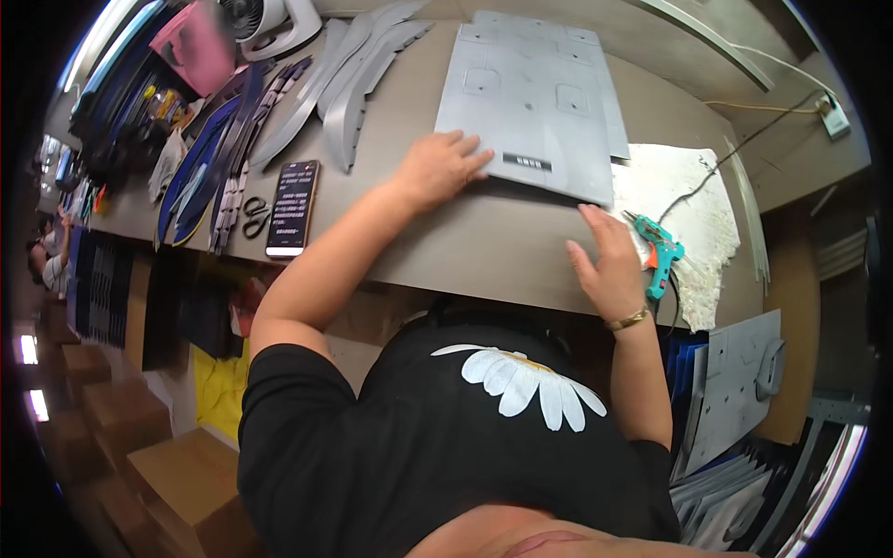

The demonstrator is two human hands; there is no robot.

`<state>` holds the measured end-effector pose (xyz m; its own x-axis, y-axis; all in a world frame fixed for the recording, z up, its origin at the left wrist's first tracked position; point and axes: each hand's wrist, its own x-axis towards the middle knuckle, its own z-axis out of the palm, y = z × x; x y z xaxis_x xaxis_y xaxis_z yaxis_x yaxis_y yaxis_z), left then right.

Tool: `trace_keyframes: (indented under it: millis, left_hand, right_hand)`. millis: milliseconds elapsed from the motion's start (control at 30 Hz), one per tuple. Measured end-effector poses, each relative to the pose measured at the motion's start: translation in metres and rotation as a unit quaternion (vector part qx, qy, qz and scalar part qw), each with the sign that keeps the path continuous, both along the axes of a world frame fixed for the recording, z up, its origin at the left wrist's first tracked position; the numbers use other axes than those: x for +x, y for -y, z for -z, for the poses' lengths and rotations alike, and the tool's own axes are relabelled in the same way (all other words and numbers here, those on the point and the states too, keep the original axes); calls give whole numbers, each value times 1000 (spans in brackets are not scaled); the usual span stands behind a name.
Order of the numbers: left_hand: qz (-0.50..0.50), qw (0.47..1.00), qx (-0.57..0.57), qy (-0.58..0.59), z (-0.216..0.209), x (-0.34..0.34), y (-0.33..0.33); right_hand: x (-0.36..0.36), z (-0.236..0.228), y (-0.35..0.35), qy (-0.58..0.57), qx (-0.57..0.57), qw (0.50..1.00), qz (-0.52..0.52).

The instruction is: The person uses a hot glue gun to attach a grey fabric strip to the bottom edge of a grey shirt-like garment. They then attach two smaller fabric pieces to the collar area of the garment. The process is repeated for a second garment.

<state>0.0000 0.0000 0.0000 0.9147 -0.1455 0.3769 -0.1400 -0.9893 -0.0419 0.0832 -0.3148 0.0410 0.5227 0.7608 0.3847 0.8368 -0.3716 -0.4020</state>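
Note:
A grey flat panel [526, 102] with raised shapes and a small dark label lies on the table, its near edge slightly lifted. My left hand [442, 169] rests at the panel's near left corner, fingers stretched over its edge. Just off the near right corner is my right hand [606, 256], fingers extended, thumb apart, nothing in it. To the right of that hand a teal glue gun [662, 253] with an orange part lies on a white, glue-crusted sheet [693, 191]. Another grey panel [614, 121] shows partly from beneath the first one.
Left on the table are a phone [293, 209], black scissors [255, 217], curved grey strips [349, 84], dark blue curved pieces [200, 167], a pink pitcher [193, 48] and a white fan [279, 28]. More panels [735, 386] stand below right; cardboard boxes [191, 474] sit lower left. A cable runs to a socket [833, 116].

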Motion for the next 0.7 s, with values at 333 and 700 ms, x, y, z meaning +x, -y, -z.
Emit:
trace_keyframes:
  millis: [333,700]
  left_hand:
    - [-48,994,-100,1,18,-159,97]
    - [-246,944,-185,116,-4,-117,-21]
  right_hand:
    - [-15,43,-30,77,-139,987,-8]
    - [16,54,-85,80,-222,970,58]
